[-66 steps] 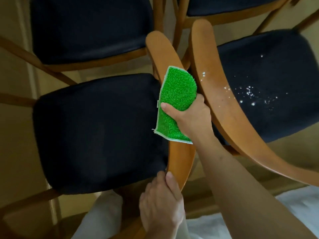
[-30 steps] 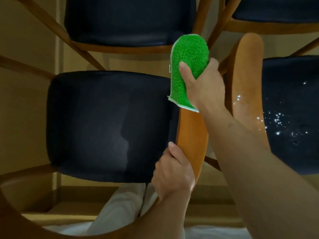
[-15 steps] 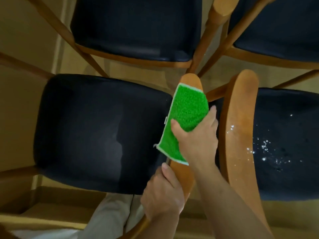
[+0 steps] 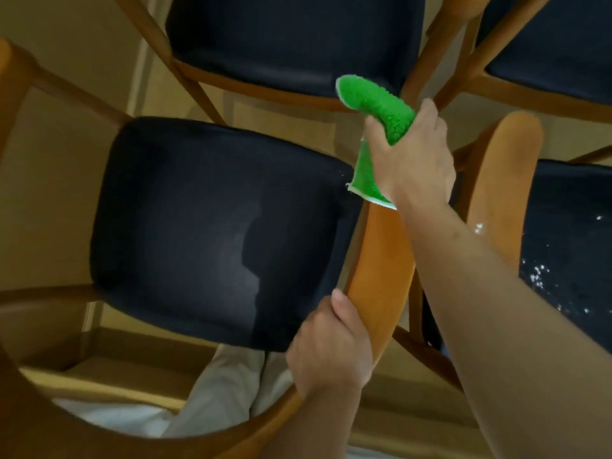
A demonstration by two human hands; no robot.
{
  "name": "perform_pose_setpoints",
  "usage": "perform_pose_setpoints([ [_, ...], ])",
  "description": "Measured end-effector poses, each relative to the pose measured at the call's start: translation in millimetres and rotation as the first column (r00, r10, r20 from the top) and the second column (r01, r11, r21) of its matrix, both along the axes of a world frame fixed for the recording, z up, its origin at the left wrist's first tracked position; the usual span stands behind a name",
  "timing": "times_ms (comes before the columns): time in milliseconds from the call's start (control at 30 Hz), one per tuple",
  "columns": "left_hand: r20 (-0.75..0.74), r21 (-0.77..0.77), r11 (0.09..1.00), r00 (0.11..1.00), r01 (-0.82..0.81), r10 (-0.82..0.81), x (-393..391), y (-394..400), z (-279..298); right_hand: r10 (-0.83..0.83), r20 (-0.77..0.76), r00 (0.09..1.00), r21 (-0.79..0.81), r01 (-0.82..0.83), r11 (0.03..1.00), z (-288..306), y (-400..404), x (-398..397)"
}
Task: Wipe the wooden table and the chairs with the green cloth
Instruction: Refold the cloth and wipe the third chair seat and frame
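Your right hand [image 4: 414, 160] has its grip closed around the green cloth [image 4: 381, 107], thumb on the near side and fingers wrapped over the far side, pinching it against the far end of the curved wooden backrest [image 4: 381, 256]. The cloth folds over that end: 1 part bulges up past your thumb, and the other hangs down below your palm with a pale edge showing. Your left hand [image 4: 331, 352] has its grip clamped on the near part of the same backrest, thumb lying up along the wood. Just left of the backrest sits the dark seat [image 4: 215, 226] of that chair. On the right, a 2nd chair [image 4: 503, 180] stands just beside, its wooden back and dark seat dotted with white specks [image 4: 536, 273]. 2 more dark-seated chairs [image 4: 291, 38] stand beyond, over a tan floor [image 4: 66, 44].
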State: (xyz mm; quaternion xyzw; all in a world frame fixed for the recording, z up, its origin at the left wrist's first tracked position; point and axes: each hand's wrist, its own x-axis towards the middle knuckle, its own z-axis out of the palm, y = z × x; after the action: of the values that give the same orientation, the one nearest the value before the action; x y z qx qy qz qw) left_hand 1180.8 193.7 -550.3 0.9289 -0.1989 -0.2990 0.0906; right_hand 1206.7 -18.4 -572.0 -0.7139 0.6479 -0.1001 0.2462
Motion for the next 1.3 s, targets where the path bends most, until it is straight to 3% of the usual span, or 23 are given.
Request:
perform_pose_setpoints([
  [200, -0.022, -0.028, 1.000, 1.000, -0.009, 0.009, -1.4, 2.0, 0.1, -0.156, 0.198, 0.968, 0.177, 0.121, 0.977, 13.5, 120.6, -58.4],
  [267, -0.025, -0.016, 1.000, 1.000, -0.001, 0.001, -2.1, 2.9, -0.6, -0.199, 0.189, 0.961, 0.224, 0.155, 0.962, 17.9, 146.5, -65.1],
  [400, -0.003, -0.034, 0.999, 1.000, -0.006, 0.006, -4.2, 2.6, -1.2, -0.200, 0.113, 0.973, 0.226, 0.171, 0.959, 12.4, 121.8, -55.8],
  [733, -0.007, -0.082, 0.997, 1.000, 0.003, -0.004, -4.2, 6.5, -6.1, 0.008, 0.019, 1.000, 0.083, -0.010, 0.996, 5.0, -25.5, 11.5],
  [900, 0.013, -0.077, 0.997, 1.000, 0.013, -0.012, -4.2, 6.2, -4.3, 0.032, -0.034, 0.999, -0.003, -0.032, 0.999, 5.1, 8.5, -0.9],
  [1167, 0.021, -0.098, 0.995, 0.999, 0.026, -0.024, -4.5, 5.4, -5.0, -0.181, 0.081, 0.980, 0.131, 0.170, 0.977, 15.0, 142.5, -57.0],
  [1300, 0.003, -0.080, 0.996, 0.999, 0.047, -0.047, -2.3, 2.2, -0.1, -0.169, -0.061, 0.984, 0.114, 0.175, 0.978, 12.6, 122.1, -46.6],
])
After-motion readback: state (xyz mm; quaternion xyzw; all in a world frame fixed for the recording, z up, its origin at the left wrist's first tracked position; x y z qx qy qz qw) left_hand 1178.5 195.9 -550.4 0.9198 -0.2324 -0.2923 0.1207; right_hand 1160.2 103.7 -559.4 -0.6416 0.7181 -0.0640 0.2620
